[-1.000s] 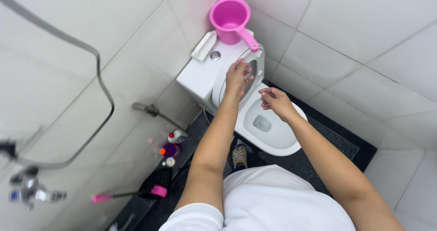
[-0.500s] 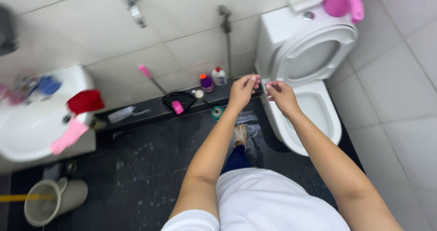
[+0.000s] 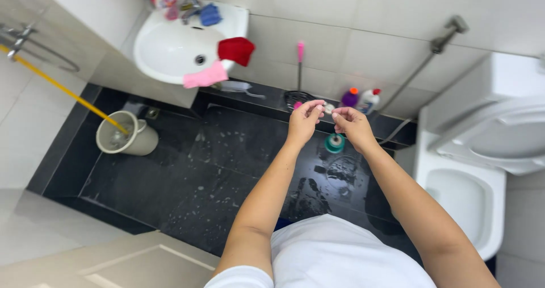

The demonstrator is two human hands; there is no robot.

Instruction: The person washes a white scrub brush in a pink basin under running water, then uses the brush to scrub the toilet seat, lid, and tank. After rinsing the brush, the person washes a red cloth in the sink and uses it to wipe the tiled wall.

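Above the dark wet floor (image 3: pixel 187 169), left hand (image 3: pixel 302 123) and right hand (image 3: pixel 353 127) pinch a small pale object (image 3: pixel 327 108) between their fingertips (identity unclear); the view has swung from the toilet (image 3: pixel 482 152) to the sink (image 3: pixel 170 49) at ten o'clock, the hands remaining together

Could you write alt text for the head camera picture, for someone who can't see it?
Seen from above, a person's left hand and right hand meet over a wet black bathroom floor, fingertips pinching a small pale thing too small to identify. A white toilet stands to the right; a white sink with red and pink cloths, a bucket and cleaning bottles lie beyond.
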